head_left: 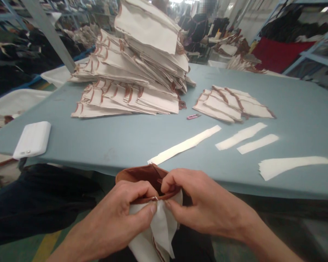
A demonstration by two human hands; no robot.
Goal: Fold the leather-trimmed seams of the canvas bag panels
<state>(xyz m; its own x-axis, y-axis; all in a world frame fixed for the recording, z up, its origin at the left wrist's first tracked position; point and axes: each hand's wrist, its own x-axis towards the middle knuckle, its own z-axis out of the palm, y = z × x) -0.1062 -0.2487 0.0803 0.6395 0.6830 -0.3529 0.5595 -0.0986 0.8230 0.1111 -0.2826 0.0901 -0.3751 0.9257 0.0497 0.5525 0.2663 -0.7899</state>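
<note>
A cream fabric piece (pixel 140 245) with a brown lining (pixel 138 174) is held over my lap, its brown-edged opening facing up. My left hand (pixel 121 213) pinches the near rim between thumb and index finger. Close beside it, my right hand (pixel 207 203) pinches the same rim, its fingers curled inside the opening and its thumb outside. A white strip (pixel 164 227) hangs down from the rim between the two thumbs. A small light speck shows at the left fingertips, too small to name. Some of the inside is hidden by my fingers.
A blue-green table (pixel 104 145) spans the front. It bears tall stacks of cream fabric pieces (pixel 131 98), a smaller fanned pile (pixel 232 103), pink thread snips (pixel 193 116), several loose white strips (pixel 186 145) and a white box-shaped device (pixel 32 139). White bins (pixel 19 96) stand left.
</note>
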